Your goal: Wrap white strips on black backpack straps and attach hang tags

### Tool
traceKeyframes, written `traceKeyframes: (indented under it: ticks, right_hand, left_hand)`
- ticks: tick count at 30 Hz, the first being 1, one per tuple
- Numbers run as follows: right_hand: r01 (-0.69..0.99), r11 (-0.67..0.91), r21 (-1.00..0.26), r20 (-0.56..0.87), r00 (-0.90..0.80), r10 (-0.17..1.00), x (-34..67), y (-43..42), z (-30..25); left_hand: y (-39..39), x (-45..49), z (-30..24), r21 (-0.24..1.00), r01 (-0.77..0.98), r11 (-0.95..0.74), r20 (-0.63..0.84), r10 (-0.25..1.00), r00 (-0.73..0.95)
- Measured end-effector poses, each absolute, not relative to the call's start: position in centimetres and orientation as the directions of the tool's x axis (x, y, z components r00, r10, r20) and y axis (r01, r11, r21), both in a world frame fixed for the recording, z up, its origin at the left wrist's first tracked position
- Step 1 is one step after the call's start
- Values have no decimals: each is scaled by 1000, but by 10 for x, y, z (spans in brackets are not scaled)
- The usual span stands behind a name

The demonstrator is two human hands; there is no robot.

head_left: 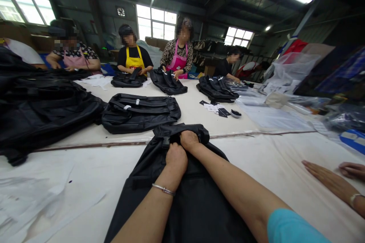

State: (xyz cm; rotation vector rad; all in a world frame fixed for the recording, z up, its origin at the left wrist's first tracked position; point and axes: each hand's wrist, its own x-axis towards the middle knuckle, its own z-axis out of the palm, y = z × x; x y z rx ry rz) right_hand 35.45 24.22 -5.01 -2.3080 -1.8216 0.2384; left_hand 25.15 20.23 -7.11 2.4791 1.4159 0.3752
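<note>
Paned windows point(144, 11) light a workshop; aproned co-workers point(131, 58) line a long cream-white table point(194, 121). In my head view, a large black leather-like bag point(205, 205) lies before me. My left hand point(176, 158) and right hand point(189, 139) bunch together at its mouth point(175, 136), fingers hidden; I cannot tell their grip. I seem to be working its opening; next calls for steadying the rim point(161, 132).

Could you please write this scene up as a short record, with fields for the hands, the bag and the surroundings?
Bag: black, on a pale table
Left hand: at the bag's opening, fingers mostly hidden
Right hand: partly inside the opening, fingertips hidden
Left wrist: silver-coloured bangle
Beyond: second black bag; black and white cards
Far side: people, one in a yellow apron
Right edge: another person's hands
</note>
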Motion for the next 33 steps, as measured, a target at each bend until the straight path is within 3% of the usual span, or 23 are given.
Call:
traceKeyframes:
  ticks: [3, 6, 13, 22, 33]
  right_hand:
    - [934, -252, -255, -50, 247, 968, 352, 246, -47]
    - [922, -293, -252, -104, 276, 956, 349, 252, -44]
    - [918, -325, -227, -137, 301, 944, 346, 254, -43]
    - [945, -234, -227, -73, 223, 972, 352, 247, -47]
    - [901, -363, -237, -108, 347, 932, 349, 252, -46]
  left_hand:
    - [202, 252, -68, 227, 821, -523, 73, 850, 521]
    - [203, 252, -67, 194, 838, -511, 62, 859, 509]
    - [203, 251, -69, 214, 841, -497, 59, 866, 497]
    - [203, 251, -71, 263, 834, -485, 74, 872, 484]
    - [205, 252, -74, 268, 834, -482, 76, 874, 481]
